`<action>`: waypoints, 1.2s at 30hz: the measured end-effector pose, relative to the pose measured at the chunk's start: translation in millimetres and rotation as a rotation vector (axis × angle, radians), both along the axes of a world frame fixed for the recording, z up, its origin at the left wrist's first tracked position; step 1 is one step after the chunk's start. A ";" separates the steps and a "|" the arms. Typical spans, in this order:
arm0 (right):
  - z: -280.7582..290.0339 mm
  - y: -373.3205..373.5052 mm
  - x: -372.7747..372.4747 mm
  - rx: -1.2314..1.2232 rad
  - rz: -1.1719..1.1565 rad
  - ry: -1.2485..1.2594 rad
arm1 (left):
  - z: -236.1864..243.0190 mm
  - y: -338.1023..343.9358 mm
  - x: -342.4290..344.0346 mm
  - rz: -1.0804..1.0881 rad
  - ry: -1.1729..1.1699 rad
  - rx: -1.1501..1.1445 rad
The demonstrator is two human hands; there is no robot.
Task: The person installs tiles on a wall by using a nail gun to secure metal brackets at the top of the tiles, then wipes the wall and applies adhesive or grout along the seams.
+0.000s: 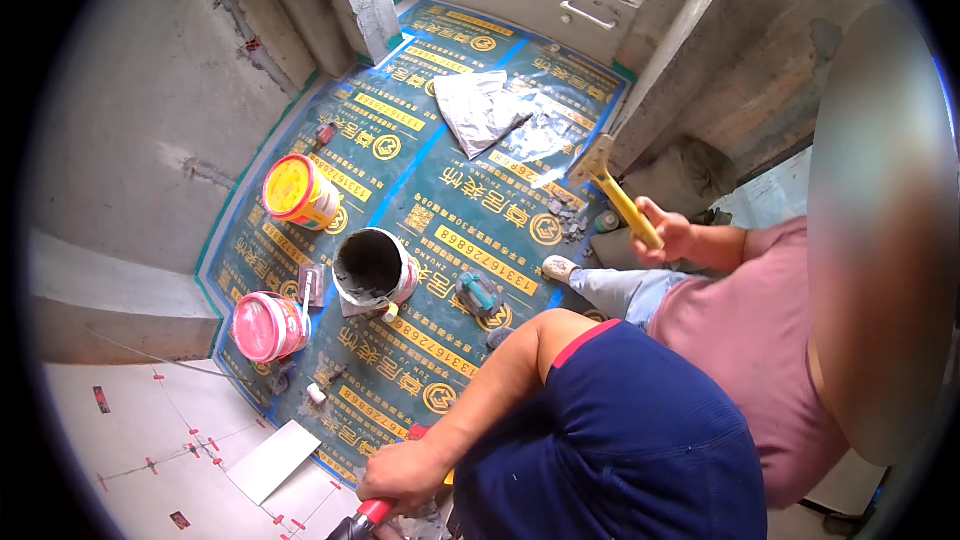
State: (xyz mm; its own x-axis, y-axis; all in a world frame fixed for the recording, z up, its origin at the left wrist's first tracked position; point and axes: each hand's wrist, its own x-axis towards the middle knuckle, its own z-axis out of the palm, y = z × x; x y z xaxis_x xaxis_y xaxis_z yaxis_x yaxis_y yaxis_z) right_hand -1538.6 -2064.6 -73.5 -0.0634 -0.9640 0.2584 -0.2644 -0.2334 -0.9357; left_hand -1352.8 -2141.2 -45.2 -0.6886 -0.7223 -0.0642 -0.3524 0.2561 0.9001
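From the lower right comes my navy sleeve, and my bent right forearm reaches down to the left. My right hand (405, 475) is wrapped round the red-and-black handle (374, 513) of a tool whose far end leaves the lower edge. Grey rubble lies partly hidden beneath it. My left hand does not show. Beside my hand, a white tile (274, 461) lies over pale tiling with red spacers. To the right, a co-worker in pink holds up a yellow-handled tool (628, 204) with a broad flat head; their hand (664, 230) is closed round the handle.
Printed green floor covering (440, 250) carries a yellow bucket (300, 192), a dark open bucket (375, 268) of grey material and a pink-lidded bucket (270, 328). A teal-and-grey tool (478, 293) lies nearby. Farther off are a silvery sack (480, 112) and grey rubble (571, 220). Bare walls enclose the room.
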 end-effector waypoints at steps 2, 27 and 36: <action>0.6 1.2 5.3 0.024 -0.030 -0.027 | -16.7 -2.5 0.0 0.201 0.131 -0.008; -9.8 -11.5 3.2 0.196 0.068 0.013 | -23.6 -13.7 1.8 0.113 -0.028 0.129; 0.8 -17.3 -0.1 0.109 0.004 0.021 | -0.7 -7.8 -7.5 0.031 -0.133 0.043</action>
State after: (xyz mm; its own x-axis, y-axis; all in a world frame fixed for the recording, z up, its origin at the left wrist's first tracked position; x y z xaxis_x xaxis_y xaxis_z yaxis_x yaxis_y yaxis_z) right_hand -1538.7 -2081.9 -72.7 -0.0550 -0.9866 0.1537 -0.2837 -0.1321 -0.9498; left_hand -1360.3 -2149.0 -45.9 -0.6495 -0.7377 -0.1844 -0.4763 0.2056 0.8549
